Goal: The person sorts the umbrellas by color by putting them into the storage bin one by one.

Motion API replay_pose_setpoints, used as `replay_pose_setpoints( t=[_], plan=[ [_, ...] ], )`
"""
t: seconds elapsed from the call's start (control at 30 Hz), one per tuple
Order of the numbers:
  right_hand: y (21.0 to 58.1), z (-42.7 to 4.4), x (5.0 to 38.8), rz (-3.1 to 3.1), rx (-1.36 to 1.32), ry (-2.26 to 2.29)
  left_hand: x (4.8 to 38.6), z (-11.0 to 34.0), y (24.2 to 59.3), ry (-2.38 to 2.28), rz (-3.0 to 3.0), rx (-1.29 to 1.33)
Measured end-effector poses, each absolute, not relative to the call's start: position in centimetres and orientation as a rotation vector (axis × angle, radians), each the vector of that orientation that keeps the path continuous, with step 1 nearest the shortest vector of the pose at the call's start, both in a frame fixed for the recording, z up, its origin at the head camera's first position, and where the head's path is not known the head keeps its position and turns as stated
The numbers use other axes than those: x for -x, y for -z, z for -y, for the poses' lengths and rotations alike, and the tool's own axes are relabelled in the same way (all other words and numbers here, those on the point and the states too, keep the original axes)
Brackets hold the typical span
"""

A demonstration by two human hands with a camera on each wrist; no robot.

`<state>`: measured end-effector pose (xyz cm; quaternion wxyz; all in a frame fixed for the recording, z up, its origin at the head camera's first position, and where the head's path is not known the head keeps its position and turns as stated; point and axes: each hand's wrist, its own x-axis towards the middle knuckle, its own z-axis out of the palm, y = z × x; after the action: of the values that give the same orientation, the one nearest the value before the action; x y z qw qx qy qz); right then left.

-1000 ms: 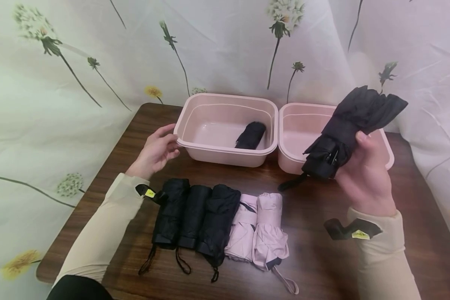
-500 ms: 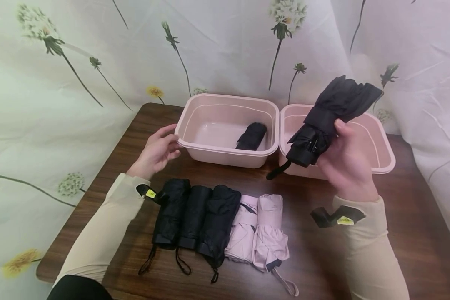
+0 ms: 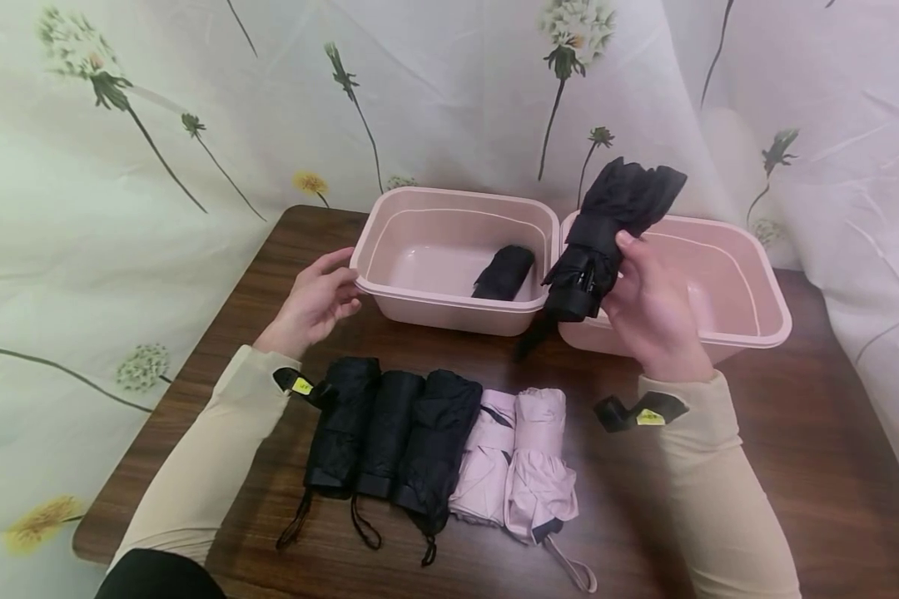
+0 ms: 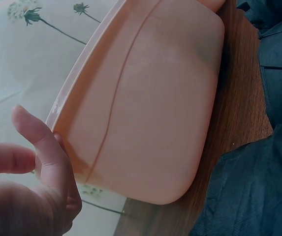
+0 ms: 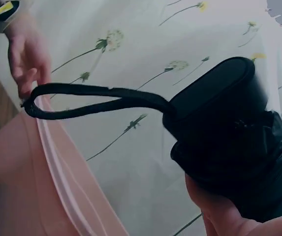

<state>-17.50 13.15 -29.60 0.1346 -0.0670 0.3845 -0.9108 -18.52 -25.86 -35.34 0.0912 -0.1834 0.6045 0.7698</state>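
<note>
Gripping hand: the right hand [image 3: 655, 304] was clamped on a black umbrella [image 3: 607, 225], thumb on its folded cloth.
Umbrella's place: held up off the table [image 3: 637, 532], in view over the left end of the right tub [image 3: 727, 258].
Umbrella's long axis: slanted from near left to far right; the handle end [image 5: 212, 86] pointed near and left, the flared cloth end far and right.
Strap: the loop [image 5: 145, 98] hung from the handle end.
Left hand: the left hand [image 3: 307, 304] had its fingers apart and loosely bent, touching the left rim of the left tub [image 3: 457, 312].
Left tub's contents: a small black umbrella [image 3: 504, 273] lay at the right end, slanting from near left to far right.
Near row: three black umbrellas [image 3: 389, 433] lay left of two pink umbrellas [image 3: 543, 449], side by side, long axes running roughly near to far; the black ones' loops were at their near ends.
Backdrop: a flowered cloth [image 3: 449, 108] hung behind the tubs.
</note>
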Motion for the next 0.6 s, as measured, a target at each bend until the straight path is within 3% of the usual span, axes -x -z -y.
replay_pose_setpoints(
  t=[0.6],
  plan=[
    [30.5,-10.6,19.0,-1.069,0.184,2.558,18.6,25.9,35.7,-2.26,-1.822,0.544]
  ],
)
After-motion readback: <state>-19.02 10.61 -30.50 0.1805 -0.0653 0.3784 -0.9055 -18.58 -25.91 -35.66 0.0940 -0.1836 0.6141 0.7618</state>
